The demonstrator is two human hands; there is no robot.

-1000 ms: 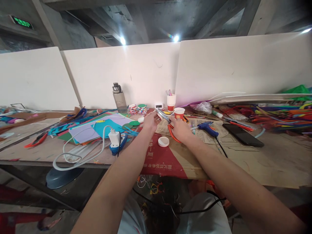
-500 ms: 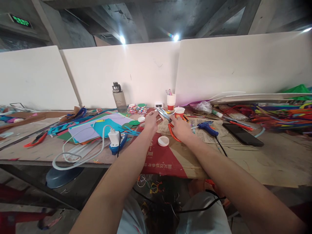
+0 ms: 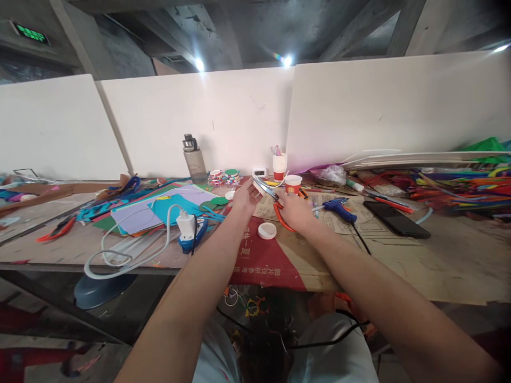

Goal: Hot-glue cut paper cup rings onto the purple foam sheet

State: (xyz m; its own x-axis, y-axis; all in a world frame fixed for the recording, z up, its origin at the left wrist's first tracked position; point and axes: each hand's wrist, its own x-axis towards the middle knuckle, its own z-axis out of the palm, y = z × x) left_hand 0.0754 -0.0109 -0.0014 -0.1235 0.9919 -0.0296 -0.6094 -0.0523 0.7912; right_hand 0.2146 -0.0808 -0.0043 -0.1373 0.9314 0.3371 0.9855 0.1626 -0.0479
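Your right hand (image 3: 294,211) is closed through the orange handles of the scissors (image 3: 275,205), blades angled up-left toward your left hand (image 3: 244,198) — its fingers pinch something too small to identify at the blade tips, above the white lid (image 3: 267,230) on the cardboard-covered table (image 3: 399,266).

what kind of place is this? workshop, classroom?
Most likely a craft workbench in a bare, unfinished concrete room. Coloured paper sheets litter the table, a blue glue gun lies on newspaper, and the right hand holds orange-handled scissors beside the left hand.
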